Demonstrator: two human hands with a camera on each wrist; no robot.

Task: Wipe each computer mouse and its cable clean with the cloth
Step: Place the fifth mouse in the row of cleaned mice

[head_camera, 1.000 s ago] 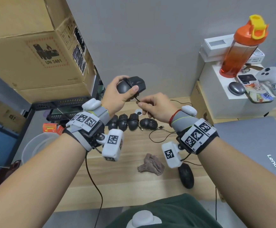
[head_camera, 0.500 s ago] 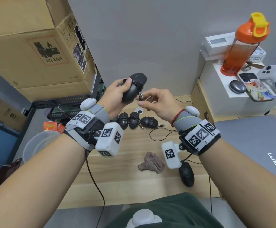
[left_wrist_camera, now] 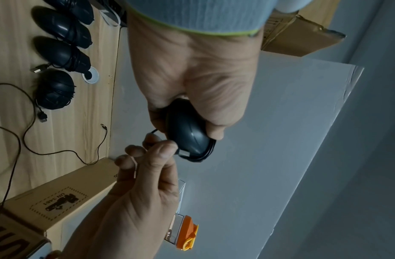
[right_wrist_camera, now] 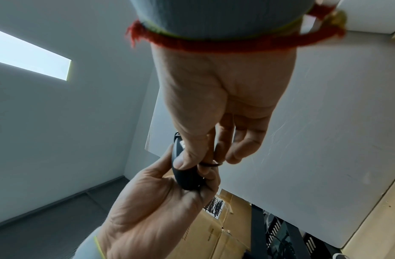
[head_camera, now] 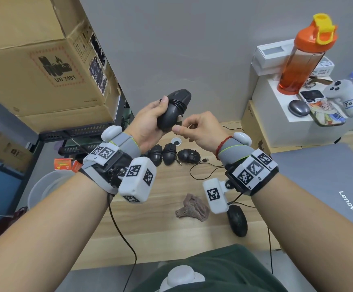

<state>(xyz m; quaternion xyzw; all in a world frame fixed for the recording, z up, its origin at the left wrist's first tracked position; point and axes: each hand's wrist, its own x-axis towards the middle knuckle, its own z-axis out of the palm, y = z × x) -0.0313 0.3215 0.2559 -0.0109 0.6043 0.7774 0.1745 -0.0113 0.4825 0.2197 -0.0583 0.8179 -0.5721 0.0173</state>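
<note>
Left hand point(head_camera: 148, 123) holds a black wired mouse point(head_camera: 172, 111) up at frame centre in the head view, fingers and thumb wrapped round its body. The cable point(head_camera: 180, 103) is coiled several turns round the mouse's waist. Right hand point(head_camera: 198, 130) sits just beside it, thumb and forefinger pinched on the cable's loose end by the USB plug point(left_wrist_camera: 185, 153); the other fingers curl loosely.

Cloth point(head_camera: 192, 207) lies crumpled on the wooden desk point(head_camera: 150, 224), lower centre, in neither hand. One more black mouse point(head_camera: 237, 220) rests just right of it, cable uncoiled. A row of wrapped mice point(head_camera: 170, 153) sits at the back of the desk, centre frame, below the raised hands.

Judgement: the step looks like finishing or tucking the wrap on this mouse; whether it is winding or unwinding I cannot tell.

To do it well:
- keep the left grip firm on the shell so the coils do not slip off the narrow end;
- hold light tension on the tail, not a hard pull at the plug;
- tuck the plug under a turn, flat against the shell;
- set it with the back row, then take up the cloth for the loose mouse.
</note>
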